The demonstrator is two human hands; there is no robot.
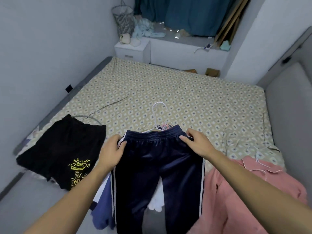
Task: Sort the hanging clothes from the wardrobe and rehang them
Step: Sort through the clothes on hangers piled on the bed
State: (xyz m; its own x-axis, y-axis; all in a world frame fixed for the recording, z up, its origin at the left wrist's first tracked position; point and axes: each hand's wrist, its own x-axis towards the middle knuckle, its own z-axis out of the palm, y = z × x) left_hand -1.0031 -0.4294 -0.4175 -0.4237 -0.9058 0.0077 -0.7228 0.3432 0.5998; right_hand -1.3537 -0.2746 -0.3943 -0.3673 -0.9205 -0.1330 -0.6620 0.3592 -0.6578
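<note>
Navy track pants (157,174) with white side stripes lie on the bed's near edge, legs hanging toward me. My left hand (112,152) grips the left end of the waistband. My right hand (196,143) pinches the right end of the waistband. A white hanger (156,115) and several pastel hangers (164,126) stick out from under the waistband. A black garment (62,152) with a yellow print lies at the left on a grey hanger (87,117). A pink garment (236,191) lies at the right with a white hanger (256,155) on it.
The bed (168,92) carries a yellow patterned sheet. Blue and white clothes (103,206) lie under the navy pants. A white nightstand (132,49) and a checked basket (124,21) stand at the far wall. A grey padded headboard (290,107) runs along the right.
</note>
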